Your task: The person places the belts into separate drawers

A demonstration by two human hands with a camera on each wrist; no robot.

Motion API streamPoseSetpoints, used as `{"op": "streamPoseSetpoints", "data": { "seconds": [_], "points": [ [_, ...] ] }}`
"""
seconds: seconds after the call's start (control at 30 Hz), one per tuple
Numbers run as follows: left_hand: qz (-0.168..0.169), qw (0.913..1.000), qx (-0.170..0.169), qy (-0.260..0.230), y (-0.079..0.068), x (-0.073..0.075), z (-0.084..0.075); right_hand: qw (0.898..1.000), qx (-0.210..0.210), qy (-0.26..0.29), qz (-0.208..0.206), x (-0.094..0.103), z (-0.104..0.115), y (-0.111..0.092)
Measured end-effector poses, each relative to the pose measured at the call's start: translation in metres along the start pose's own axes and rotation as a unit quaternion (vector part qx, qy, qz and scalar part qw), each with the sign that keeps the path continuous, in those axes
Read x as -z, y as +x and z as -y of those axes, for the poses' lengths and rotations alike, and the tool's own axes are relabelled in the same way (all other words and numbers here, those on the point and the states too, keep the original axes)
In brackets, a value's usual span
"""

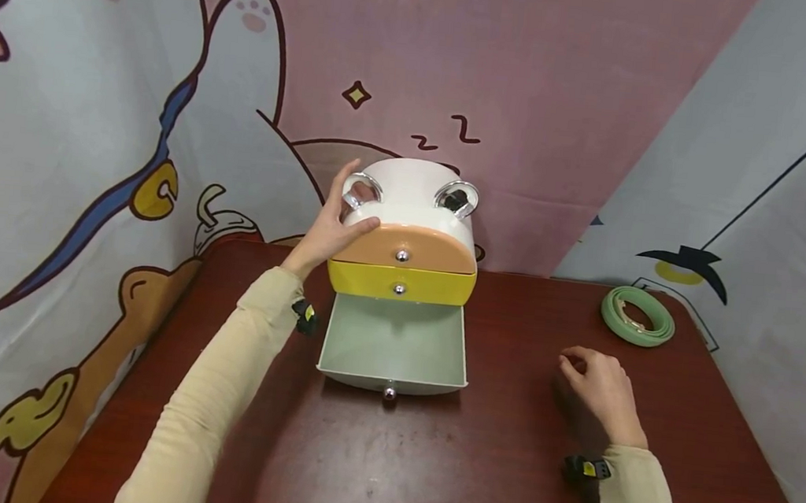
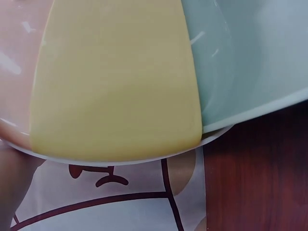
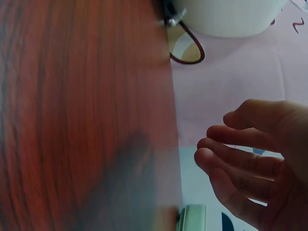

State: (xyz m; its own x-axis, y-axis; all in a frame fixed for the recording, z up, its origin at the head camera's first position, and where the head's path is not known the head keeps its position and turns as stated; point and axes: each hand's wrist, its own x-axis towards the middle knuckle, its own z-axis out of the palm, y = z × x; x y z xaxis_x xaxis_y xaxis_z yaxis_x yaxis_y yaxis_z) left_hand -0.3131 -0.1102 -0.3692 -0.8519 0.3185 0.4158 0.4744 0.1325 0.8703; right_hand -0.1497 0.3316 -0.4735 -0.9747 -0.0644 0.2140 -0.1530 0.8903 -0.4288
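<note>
A small drawer box with a white top [image 1: 410, 197] and two ring-shaped frog eyes stands at the back of the table. My left hand [image 1: 331, 226] holds its upper left corner, thumb on the front edge and fingers by the left ring. Below the top, the orange drawer [image 1: 438, 253] and the yellow drawer [image 1: 365, 280] are closed. The pale green bottom drawer [image 1: 396, 342] is pulled out, with nothing visible inside. On the right, my right hand [image 1: 605, 390] hovers over the table, fingers loosely bent and holding nothing, as the right wrist view also shows.
A coiled green belt [image 1: 641, 333] with a gold-coloured buckle lies at the table's back right, beyond my right hand. The dark red wooden table [image 1: 500, 464] ends against a cartoon-printed cloth [image 1: 564, 98] behind and at the sides.
</note>
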Motion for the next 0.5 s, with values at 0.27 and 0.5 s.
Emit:
{"op": "streamPoseSetpoints", "data": {
  "seconds": [0.27,0.5],
  "points": [
    [0.007,0.9993,0.014,-0.035,-0.001,0.000,0.002,0.998,-0.033,0.009,-0.050,0.004,-0.022,0.006],
    [0.022,0.9984,0.006,-0.052,-0.006,0.001,-0.021,0.995,-0.083,-0.010,-0.058,0.013,-0.041,0.014]
  ]
}}
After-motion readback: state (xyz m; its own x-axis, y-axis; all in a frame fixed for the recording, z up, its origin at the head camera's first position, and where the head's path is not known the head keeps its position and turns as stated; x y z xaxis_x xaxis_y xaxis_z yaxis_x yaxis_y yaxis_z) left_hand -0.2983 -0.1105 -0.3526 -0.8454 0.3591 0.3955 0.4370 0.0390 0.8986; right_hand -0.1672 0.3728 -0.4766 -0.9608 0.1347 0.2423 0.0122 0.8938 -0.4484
